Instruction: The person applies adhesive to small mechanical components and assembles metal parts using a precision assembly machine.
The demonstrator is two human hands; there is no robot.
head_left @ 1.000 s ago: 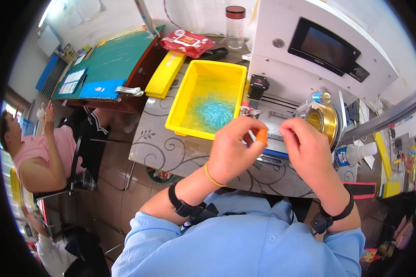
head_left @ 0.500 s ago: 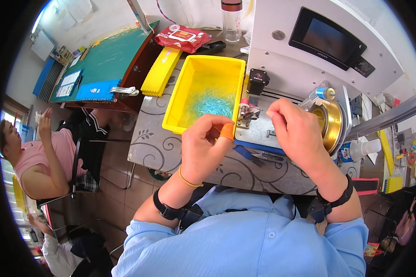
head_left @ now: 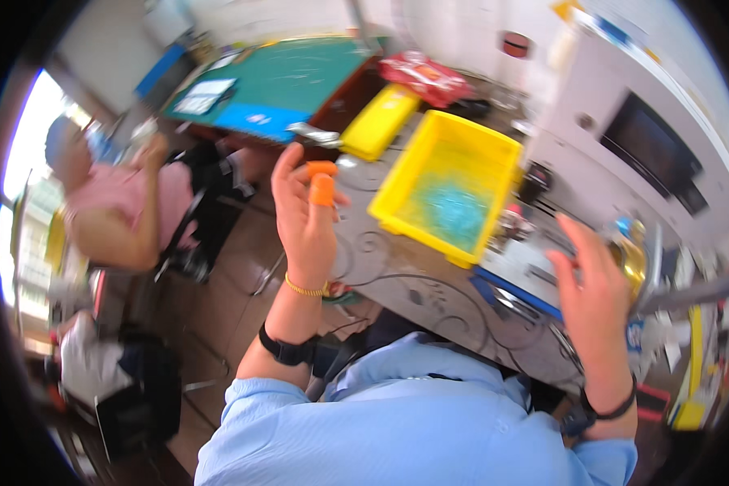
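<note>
My left hand (head_left: 306, 235) is raised off the table's left side, its fingers apart and nothing seen in them. Orange finger cots (head_left: 322, 191) cover two of its digits. Over the right end of the machine's metal base (head_left: 535, 271), my right hand (head_left: 595, 287) is open, with a gap between thumb and fingers. Between the hands stands a yellow plastic bin (head_left: 393, 194) with a heap of thin blue-green strands (head_left: 458, 214) inside. A brass-coloured roll (head_left: 628, 266) is partly hidden behind my right hand. The picture is blurred by motion.
A white machine panel with a dark screen (head_left: 654, 146) rises at the right. Behind the bin lie yellow folded strips (head_left: 381, 121) and a red wipes pack (head_left: 426, 78). A green-topped table (head_left: 287, 77) stands at the far left, with a seated person in pink (head_left: 117, 215) nearby.
The view has swung left, so the bin and machine sit further right. My left hand has moved up and left, away from the bin, its fingers spreading. My right hand's pinched fingers have parted.
</note>
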